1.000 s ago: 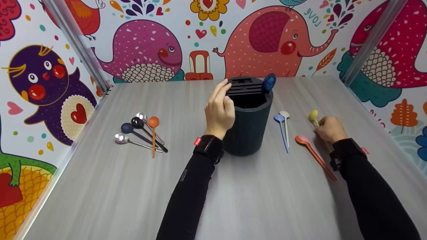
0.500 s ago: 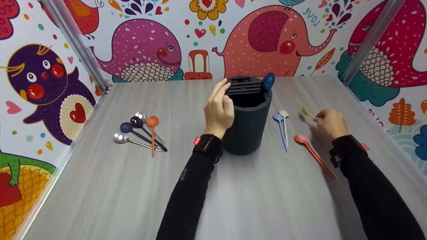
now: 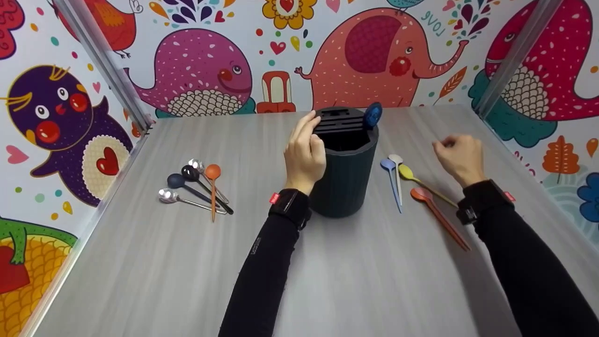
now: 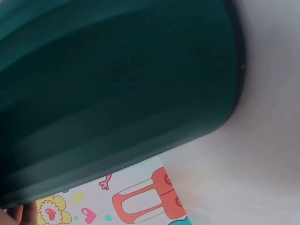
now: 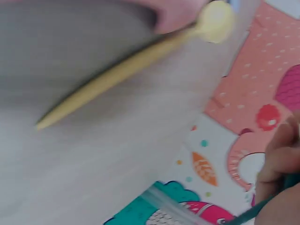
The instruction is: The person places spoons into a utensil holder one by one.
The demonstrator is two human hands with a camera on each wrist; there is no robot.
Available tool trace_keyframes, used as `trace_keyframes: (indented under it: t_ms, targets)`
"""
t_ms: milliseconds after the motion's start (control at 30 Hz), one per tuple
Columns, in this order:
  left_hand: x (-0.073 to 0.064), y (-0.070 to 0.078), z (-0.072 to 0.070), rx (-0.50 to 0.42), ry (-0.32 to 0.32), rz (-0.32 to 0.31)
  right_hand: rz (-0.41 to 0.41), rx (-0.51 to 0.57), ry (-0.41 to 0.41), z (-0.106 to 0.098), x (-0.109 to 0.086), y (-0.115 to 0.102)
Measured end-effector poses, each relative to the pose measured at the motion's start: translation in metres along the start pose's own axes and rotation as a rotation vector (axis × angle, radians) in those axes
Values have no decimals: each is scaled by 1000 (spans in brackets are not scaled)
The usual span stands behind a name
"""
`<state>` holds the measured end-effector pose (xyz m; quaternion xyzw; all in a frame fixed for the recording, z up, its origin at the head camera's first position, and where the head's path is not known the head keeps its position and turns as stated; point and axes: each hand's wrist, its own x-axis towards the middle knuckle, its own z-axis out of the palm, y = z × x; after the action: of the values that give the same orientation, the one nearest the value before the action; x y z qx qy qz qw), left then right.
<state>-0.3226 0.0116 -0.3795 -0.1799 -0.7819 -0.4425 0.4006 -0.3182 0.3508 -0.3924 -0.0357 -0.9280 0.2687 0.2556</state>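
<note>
In the head view my left hand (image 3: 305,157) rests against the left side of a dark green utensil holder (image 3: 344,187), its fingers fairly straight near the rim. A blue spoon head (image 3: 373,115) sticks up from the holder's right edge. My right hand (image 3: 461,157) is raised over the table with curled fingers. In the right wrist view those fingers grip a thin teal handle (image 5: 251,213); its head is hidden. Below that hand lies a yellow spoon (image 3: 423,182), between a white spoon (image 3: 397,168) and a salmon-red spoon (image 3: 440,217). A light blue spoon (image 3: 392,180) lies beside the white one.
On the table's left lie two silver spoons, one of them the nearer silver spoon (image 3: 171,195), with a navy spoon (image 3: 177,180), a black spoon (image 3: 191,173) and an orange spoon (image 3: 213,172). Printed walls (image 3: 276,56) enclose the grey table (image 3: 327,276) at the back and sides.
My right hand has let go of the yellow spoon, which now lies left of where it was, by the white spoon. The hand has risen farther back. My left hand stays at the holder.
</note>
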Motion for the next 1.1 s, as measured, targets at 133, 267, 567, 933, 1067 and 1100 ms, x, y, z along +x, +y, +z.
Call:
trace_keyframes:
  t_ms: [133, 267, 567, 933, 1067, 1100]
  targets:
    - [0, 0, 0, 3, -1, 1, -11, 89, 108, -6, 6, -25]
    - [0, 1, -2, 0, -7, -2, -3, 191, 110, -16, 11, -54]
    - [0, 1, -1, 9, -17, -3, -76, 639, 4, -49, 2, -145]
    - [-1, 1, -1, 10, -3, -22, -206, 1154, -51, -69, 9, -204]
    - [-1, 2, 0, 13, -3, -25, -289, 1218, -2, -73, 14, -218]
    - [-2, 1, 0, 14, -3, -24, -314, 1226, 9, -74, 14, -222]
